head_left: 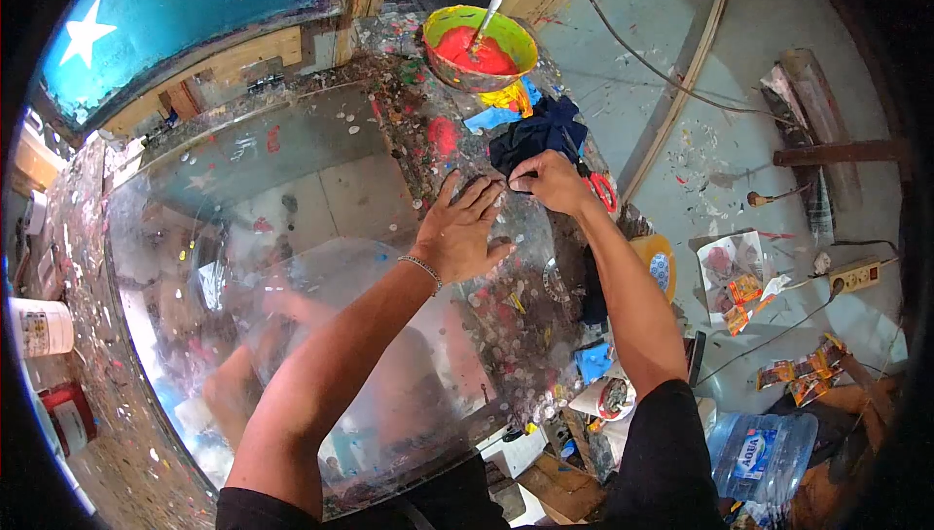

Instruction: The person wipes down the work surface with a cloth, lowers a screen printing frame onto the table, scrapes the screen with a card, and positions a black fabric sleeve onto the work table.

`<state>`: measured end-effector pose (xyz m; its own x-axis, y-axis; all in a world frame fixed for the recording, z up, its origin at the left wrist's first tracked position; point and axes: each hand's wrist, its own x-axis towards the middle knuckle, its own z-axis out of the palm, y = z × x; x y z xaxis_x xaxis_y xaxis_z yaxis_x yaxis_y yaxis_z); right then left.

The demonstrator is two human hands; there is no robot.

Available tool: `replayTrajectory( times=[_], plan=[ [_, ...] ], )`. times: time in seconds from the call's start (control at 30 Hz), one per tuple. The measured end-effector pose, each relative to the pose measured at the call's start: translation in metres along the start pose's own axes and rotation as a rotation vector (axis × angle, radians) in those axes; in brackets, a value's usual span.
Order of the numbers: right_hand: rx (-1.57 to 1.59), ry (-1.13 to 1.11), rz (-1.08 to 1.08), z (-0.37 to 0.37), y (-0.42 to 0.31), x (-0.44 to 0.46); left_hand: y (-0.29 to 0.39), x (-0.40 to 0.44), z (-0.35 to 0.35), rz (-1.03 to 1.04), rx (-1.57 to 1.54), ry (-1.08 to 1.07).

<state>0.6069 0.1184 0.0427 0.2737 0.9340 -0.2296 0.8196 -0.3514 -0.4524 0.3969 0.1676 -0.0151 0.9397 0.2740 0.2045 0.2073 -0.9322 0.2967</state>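
presently, the right hand (pixel 553 183) has thumb and fingers drawn together at the near edge of a dark cloth (pixel 545 134); whether anything is pinched between them cannot be told. the left hand (pixel 457 230) is palm down, fingers spread apart, on the paint-spattered tabletop (pixel 428 117), its fingertips just beside the right hand's. the dark cloth lies crumpled beyond both hands, near the tabletop's right edge. a red handle (pixel 605 194) shows just right of the right hand. beyond the cloth, blue and yellow material lies beside a green bowl (pixel 457 18) holding red paint (pixel 462 48) and a leaning handled tool (pixel 486 18). a clear sheet (pixel 233 204) covers the tabletop's left part.
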Motion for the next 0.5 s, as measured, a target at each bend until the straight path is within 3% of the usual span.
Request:
replayTrajectory(
  times=[0.5],
  plan=[
    [-0.094,0.067,-0.085,0.001,-0.010,0.001,-0.002,-0.002,0.007,0.015,-0.010,0.110]
  ],
)
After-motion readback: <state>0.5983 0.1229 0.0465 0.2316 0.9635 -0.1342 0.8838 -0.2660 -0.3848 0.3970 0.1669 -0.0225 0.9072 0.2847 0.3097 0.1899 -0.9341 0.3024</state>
